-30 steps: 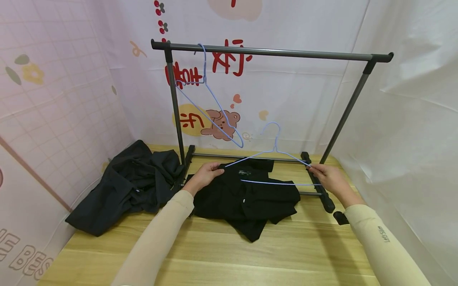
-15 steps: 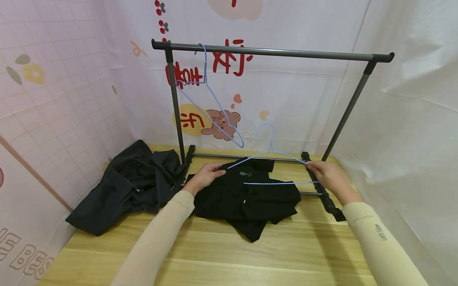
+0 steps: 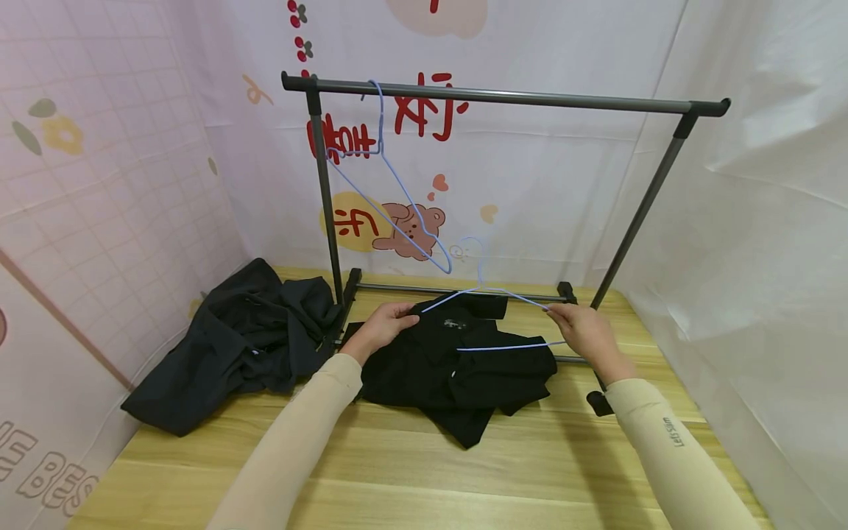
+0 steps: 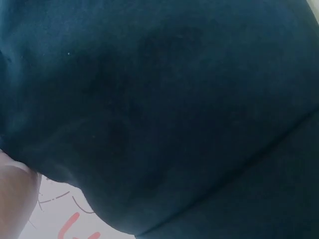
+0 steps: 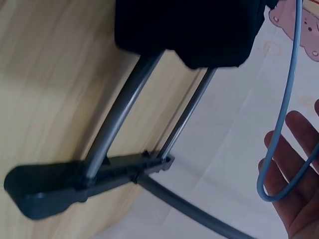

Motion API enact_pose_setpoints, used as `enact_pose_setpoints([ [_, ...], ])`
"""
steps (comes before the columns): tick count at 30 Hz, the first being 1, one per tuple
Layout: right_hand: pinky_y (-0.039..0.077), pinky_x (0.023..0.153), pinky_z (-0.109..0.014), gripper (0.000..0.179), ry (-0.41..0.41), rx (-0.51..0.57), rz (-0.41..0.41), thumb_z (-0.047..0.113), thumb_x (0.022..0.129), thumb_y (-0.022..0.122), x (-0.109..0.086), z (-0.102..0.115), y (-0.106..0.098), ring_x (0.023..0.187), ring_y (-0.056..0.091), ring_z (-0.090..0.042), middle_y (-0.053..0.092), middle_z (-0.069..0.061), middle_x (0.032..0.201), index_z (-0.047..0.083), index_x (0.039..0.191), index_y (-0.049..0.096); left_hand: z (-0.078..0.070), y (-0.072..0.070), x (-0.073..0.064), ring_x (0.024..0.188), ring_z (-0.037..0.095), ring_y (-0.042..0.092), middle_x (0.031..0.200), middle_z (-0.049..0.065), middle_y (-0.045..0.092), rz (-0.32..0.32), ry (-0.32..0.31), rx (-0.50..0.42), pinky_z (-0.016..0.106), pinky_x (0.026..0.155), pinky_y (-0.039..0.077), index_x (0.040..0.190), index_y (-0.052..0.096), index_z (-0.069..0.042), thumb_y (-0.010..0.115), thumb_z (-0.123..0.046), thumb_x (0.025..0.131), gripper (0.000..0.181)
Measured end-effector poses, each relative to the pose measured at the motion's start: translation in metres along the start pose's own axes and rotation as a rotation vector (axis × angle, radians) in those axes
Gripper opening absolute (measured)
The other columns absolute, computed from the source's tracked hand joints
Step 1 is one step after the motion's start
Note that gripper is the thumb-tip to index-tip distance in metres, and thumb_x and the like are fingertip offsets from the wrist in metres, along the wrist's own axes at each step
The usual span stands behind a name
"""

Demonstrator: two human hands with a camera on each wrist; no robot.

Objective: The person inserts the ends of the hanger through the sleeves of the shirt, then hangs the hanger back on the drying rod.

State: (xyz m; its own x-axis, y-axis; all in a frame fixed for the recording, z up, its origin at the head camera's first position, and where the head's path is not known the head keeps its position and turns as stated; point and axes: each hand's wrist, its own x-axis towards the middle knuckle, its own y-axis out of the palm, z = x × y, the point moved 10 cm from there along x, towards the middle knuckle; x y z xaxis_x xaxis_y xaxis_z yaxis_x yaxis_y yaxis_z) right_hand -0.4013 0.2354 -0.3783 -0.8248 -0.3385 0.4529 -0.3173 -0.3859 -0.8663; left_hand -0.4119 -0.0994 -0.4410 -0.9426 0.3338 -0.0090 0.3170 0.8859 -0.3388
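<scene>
My left hand (image 3: 382, 330) pinches the upper left edge of a black collared shirt (image 3: 417, 379) with a small white button. Dark cloth fills most of the left wrist view, with part of the hand (image 4: 19, 201) at its lower left. A light-blue wire hanger (image 3: 510, 294) stands hook up over the shirt; its left end is hidden in the fabric near my left thumb. The right shoulder of the hanger is held between thumb and fingers of my right hand (image 3: 589, 338). In the right wrist view, the bent end of the hanger (image 5: 286, 94) crosses the fingers (image 5: 279, 172).
A dark-grey metal clothes rack (image 3: 517, 96) spans the back. From its top bar, near the left post, hangs a second blue hanger (image 3: 404, 190). Another dark garment (image 3: 238, 353) lies heaped at the left on the wooden table (image 3: 411, 478). Printed cloth walls (image 3: 748, 243) enclose the space.
My right hand has shifted left, pushing the hanger left and slightly lower, deeper toward the shirt. My left hand stays almost still on the shirt.
</scene>
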Motion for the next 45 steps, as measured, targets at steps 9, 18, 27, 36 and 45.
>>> enact_pose_setpoints([
  [9,0.051,0.058,-0.051,0.021,-0.02,0.018,-0.004,0.018,0.1,0.061,0.004,0.022,0.01,0.064,0.063,-0.028,0.073,-0.013,0.09,0.007,0.112,0.074,0.001,0.0,0.003,0.118,0.029,0.058,0.125,0.014,0.064,-0.03,-0.012,0.013,0.044,0.103,0.043,0.135,0.059,-0.001,0.053,-0.014,0.104,0.034],
  [18,0.047,0.052,-0.046,0.016,-0.04,0.018,-0.035,0.018,0.1,0.061,0.006,0.031,0.021,0.058,0.058,-0.023,0.072,-0.007,0.085,0.009,0.104,0.074,-0.002,0.001,0.004,0.105,0.023,0.063,0.113,0.01,0.068,-0.044,0.01,0.001,0.041,0.098,0.047,0.128,0.064,-0.002,0.053,-0.013,0.104,0.028],
  [27,0.054,0.068,-0.053,0.022,-0.053,0.01,-0.051,0.018,0.099,0.063,0.007,0.044,0.029,0.079,0.07,-0.034,0.074,-0.014,0.099,0.006,0.112,0.075,-0.005,0.004,0.006,0.122,0.032,0.056,0.133,0.02,0.059,-0.063,0.017,0.004,0.045,0.105,0.042,0.136,0.058,0.002,0.053,-0.012,0.104,0.035],
  [36,0.055,0.071,-0.051,0.021,-0.097,0.014,-0.055,0.016,0.097,0.065,0.008,0.063,0.035,0.083,0.07,-0.034,0.074,-0.014,0.099,0.004,0.11,0.075,-0.009,0.003,0.007,0.137,0.032,0.043,0.147,0.019,0.047,-0.103,0.02,0.03,0.045,0.112,0.033,0.143,0.048,0.004,0.056,-0.013,0.103,0.045],
  [45,0.054,0.069,-0.051,0.019,-0.122,0.029,-0.015,0.011,0.097,0.064,0.006,0.075,0.044,0.08,0.069,-0.034,0.072,-0.013,0.096,0.003,0.111,0.074,-0.012,0.002,0.006,0.131,0.03,0.05,0.14,0.016,0.056,-0.11,0.027,0.021,0.044,0.109,0.038,0.14,0.055,0.0,0.056,-0.014,0.103,0.04],
])
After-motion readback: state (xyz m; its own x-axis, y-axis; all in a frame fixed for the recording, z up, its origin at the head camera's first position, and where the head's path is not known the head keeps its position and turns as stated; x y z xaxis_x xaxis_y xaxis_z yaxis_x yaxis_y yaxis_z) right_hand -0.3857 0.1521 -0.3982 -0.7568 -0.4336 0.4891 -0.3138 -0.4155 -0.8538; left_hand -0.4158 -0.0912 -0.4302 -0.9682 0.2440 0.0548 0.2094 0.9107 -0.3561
